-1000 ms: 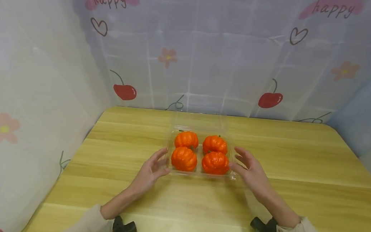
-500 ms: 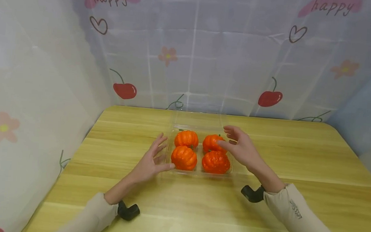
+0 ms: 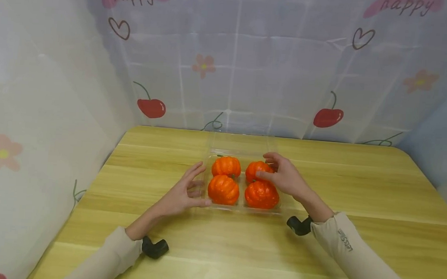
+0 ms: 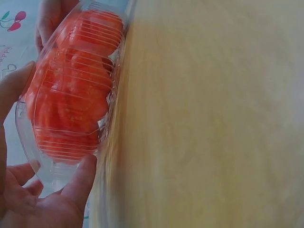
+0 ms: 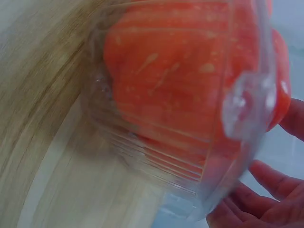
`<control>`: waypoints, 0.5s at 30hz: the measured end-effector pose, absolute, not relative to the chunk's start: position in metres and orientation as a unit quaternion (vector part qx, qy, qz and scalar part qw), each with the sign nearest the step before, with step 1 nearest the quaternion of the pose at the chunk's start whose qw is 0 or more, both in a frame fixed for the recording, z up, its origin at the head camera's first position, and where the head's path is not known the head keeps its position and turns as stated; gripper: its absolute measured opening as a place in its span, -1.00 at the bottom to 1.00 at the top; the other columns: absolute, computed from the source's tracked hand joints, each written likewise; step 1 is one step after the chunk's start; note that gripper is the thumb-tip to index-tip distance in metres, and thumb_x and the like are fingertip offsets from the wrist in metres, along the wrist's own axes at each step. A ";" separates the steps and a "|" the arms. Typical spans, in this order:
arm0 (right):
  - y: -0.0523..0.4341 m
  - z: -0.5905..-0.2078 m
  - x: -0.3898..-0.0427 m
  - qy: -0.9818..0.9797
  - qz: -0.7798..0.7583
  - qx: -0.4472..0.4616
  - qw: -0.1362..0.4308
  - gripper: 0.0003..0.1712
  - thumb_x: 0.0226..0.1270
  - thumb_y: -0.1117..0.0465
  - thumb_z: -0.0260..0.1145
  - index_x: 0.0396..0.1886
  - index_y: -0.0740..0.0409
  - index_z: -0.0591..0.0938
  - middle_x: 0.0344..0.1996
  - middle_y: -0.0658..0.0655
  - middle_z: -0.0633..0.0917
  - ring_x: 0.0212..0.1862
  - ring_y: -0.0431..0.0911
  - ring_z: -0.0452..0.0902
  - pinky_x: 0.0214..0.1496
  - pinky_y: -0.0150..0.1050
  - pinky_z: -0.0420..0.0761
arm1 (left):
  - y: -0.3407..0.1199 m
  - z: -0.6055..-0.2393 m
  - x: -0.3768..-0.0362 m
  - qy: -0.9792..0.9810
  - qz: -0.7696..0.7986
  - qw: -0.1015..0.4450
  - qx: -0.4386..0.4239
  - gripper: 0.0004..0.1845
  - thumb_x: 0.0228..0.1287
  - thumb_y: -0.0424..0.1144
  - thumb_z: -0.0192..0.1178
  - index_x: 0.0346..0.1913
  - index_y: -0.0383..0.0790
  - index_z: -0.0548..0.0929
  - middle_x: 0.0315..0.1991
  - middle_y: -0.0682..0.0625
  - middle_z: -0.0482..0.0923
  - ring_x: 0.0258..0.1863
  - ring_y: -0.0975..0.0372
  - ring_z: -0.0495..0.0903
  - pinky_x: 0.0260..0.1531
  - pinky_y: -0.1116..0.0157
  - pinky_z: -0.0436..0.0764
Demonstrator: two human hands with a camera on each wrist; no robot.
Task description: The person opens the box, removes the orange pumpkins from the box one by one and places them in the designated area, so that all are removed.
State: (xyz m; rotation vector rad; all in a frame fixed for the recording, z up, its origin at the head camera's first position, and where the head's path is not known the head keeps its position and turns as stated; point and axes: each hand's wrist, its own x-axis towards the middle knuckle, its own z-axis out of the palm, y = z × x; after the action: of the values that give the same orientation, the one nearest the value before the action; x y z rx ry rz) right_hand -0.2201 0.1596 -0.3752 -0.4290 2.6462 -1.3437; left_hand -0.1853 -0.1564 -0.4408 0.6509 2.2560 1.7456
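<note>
At the left of the frame's middle, the left hand point(image 3: 178, 199) had spread wider than a second earlier, its thumb at the near left corner of the clear container point(image 3: 242, 209) and its fingers up along that side. Thumb and fingers stood well apart, touching the plastic rather than clamping it. The container sat at the middle of the frame, all four pumpkins inside. To its right, the right hand point(image 3: 289, 176) had left the near right corner and come over the back right pumpkin point(image 3: 253, 169), thumb across its front, fingertips toward its far side; whether they gripped it, I could not tell. The work seemed to have narrowed to that one piece, the left hand apparently steadying the container.

The front left pumpkin point(image 3: 224, 190) was squat, glossy and smoothly ribbed; the back left pumpkin point(image 3: 227, 166) behind it showed a green stem. The container was thin, ridged plastic, its lid point(image 3: 242, 145) folded back toward the top of the frame. The front right pumpkin point(image 3: 262, 195) was redder, with pale flecks. Beneath lay a pale wood-grained table point(image 3: 215, 251).
</note>
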 end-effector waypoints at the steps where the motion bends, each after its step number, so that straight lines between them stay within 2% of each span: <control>1: 0.159 -0.376 -0.221 0.883 -0.442 -0.144 0.070 -0.33 0.33 0.20 0.37 0.33 0.40 0.38 0.20 0.44 0.50 0.18 0.27 0.44 0.25 0.18 0.45 | -0.157 -0.441 -0.185 0.766 0.594 0.108 0.221 0.11 0.11 -0.28 0.49 0.58 -0.15 -0.06 0.58 0.01 -0.24 0.36 -0.11 0.29 0.21 0.08 0.47; 6: 0.157 -0.381 -0.224 0.896 -0.415 -0.147 0.058 -0.37 0.30 0.25 0.38 0.28 0.44 0.42 0.10 0.41 0.58 0.11 0.23 0.50 0.21 0.14 0.48 | -0.157 -0.440 -0.186 0.758 0.605 0.109 0.219 0.07 0.10 -0.33 0.48 0.56 -0.21 -0.01 0.57 -0.05 -0.19 0.35 -0.13 0.30 0.20 0.07 0.48; 12: 0.154 -0.386 -0.226 0.908 -0.391 -0.141 0.052 -0.39 0.33 0.29 0.34 0.30 0.48 0.41 0.17 0.44 0.53 0.15 0.25 0.46 0.27 0.15 0.43 | -0.155 -0.441 -0.186 0.740 0.624 0.110 0.224 0.08 0.11 -0.34 0.48 0.55 -0.31 -0.04 0.56 -0.18 -0.22 0.35 -0.18 0.29 0.22 0.05 0.45; 15: 0.153 -0.386 -0.226 0.912 -0.382 -0.139 0.052 -0.41 0.34 0.30 0.32 0.29 0.48 0.43 0.17 0.43 0.53 0.15 0.25 0.46 0.26 0.15 0.44 | -0.154 -0.441 -0.185 0.740 0.626 0.110 0.218 0.10 0.10 -0.34 0.49 0.56 -0.28 -0.06 0.56 -0.17 -0.21 0.35 -0.16 0.30 0.22 0.07 0.45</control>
State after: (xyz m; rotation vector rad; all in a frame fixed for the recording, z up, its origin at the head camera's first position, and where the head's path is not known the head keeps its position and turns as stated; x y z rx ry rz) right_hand -0.2261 0.1533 -0.3858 -0.4241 2.7730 -1.1629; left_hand -0.1848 -0.1540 -0.4407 0.6422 2.1760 1.8414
